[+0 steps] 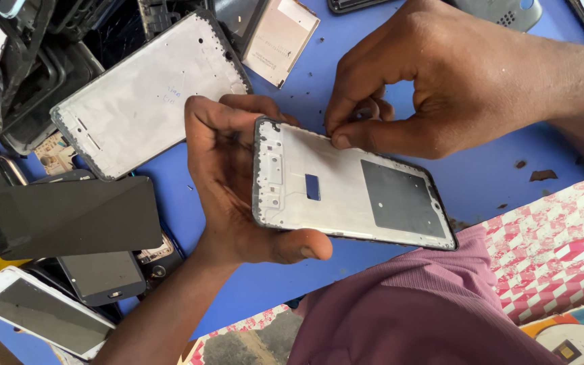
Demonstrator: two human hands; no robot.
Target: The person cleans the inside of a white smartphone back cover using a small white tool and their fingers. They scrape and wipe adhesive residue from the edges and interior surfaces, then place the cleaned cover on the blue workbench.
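Bright, even daylight, apparently from the upper right of the frame; soft shadows fall beneath the hands onto the blue table (468, 182). Mild glare on the pale phone frame (144, 94) at upper left. Centre sharp; slight softness and stretching at the lower corners and left edge.

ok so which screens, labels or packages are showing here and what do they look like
Black phone screen panel: left on the blue table, flat dark rectangle.
Small dark phone screen: just below it, grey-black.
White-framed phone screen: bottom left, grey glass.
Red-and-white checkered package: right edge.
No labels legible.
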